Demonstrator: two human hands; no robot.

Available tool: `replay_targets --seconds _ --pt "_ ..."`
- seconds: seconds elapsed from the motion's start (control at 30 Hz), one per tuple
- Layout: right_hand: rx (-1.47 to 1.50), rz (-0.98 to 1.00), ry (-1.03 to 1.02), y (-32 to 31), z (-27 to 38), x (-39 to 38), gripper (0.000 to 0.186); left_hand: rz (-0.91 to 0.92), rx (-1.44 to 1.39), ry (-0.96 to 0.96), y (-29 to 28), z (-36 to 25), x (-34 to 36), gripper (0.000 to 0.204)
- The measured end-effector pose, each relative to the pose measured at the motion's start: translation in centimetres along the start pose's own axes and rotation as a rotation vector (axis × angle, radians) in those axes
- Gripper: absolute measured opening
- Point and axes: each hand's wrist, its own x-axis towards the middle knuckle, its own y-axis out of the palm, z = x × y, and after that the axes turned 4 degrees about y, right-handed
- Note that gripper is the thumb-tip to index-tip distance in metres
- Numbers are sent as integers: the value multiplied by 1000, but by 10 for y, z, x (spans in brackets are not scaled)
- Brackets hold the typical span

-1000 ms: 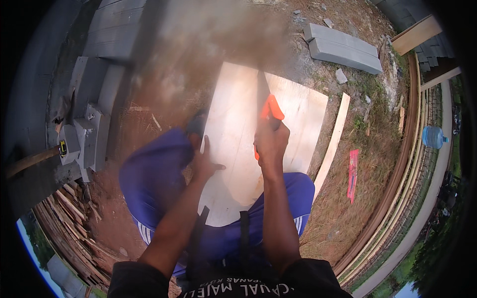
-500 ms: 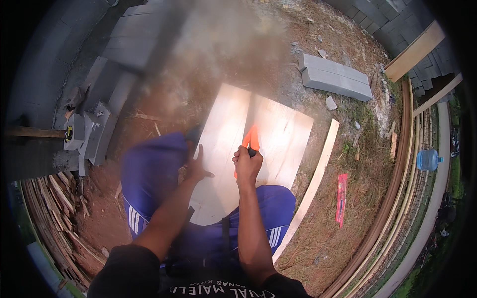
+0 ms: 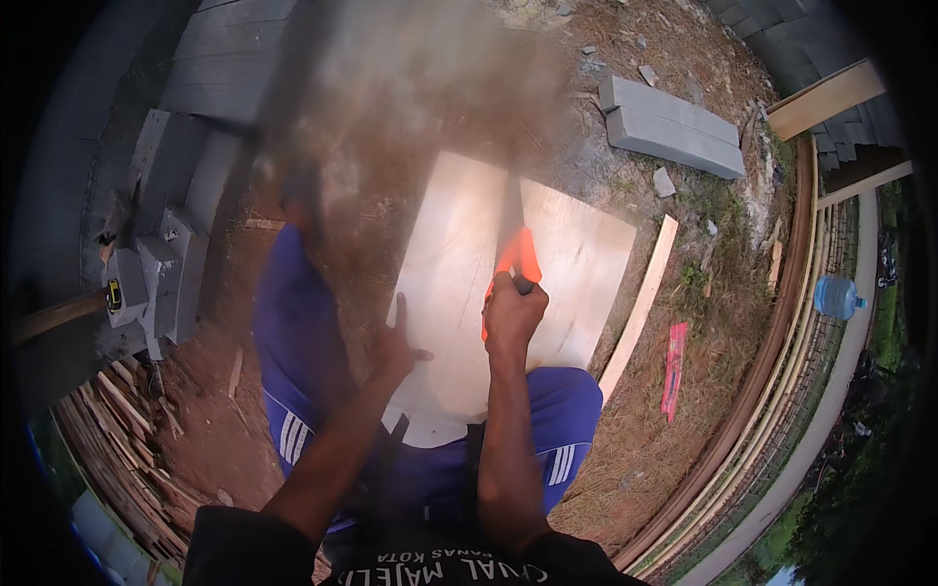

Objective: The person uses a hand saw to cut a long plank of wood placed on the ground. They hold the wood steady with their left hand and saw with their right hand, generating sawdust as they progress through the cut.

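A pale, flat wooden board [image 3: 440,234] lies in front of me, its near edge between my legs. My right hand [image 3: 515,311] is wrapped around the orange and black handle of a handsaw [image 3: 529,256]. The dark blade runs away from me over the board toward its far edge; whether its teeth are in the wood cannot be made out. Beside the saw, my left hand [image 3: 399,350] rests on the board's left side, with the thumb and a finger stretched apart.
A narrow wood strip [image 3: 640,308] and a red, flat strip [image 3: 673,371] lie to the right. Grey blocks [image 3: 674,132] sit at the far right, more blocks [image 3: 181,264] at the left with a tape measure [image 3: 114,296]. Stacked timber [image 3: 107,439] is at lower left. A blurred smear covers the top middle.
The whole view has shifted a little. My left leg is now straighter, its foot farther forward. The saw has slid slightly away from me; my left hand stays on the board.
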Motion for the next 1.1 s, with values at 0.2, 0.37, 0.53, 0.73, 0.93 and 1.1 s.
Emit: replay_targets --seconds 0.2,0.37,0.53,0.73,0.93,1.1 --pt "-112 25 -52 31 21 45 20 188 -112 -104 -33 -17 3 143" --pt "-16 61 78 -34 1 -76 33 89 -119 -65 -21 -6 4 145" --pt "30 109 10 -13 6 -11 11 178 -146 -88 -37 -9 7 147" --pt "-173 40 -53 34 18 62 16 133 -120 -49 -21 -11 -1 146" --pt "-14 41 17 -36 -8 -78 52 93 -136 -69 -23 -8 3 144" --pt "-19 49 -65 24 6 40 16 262 -166 -154 -43 -23 11 145"
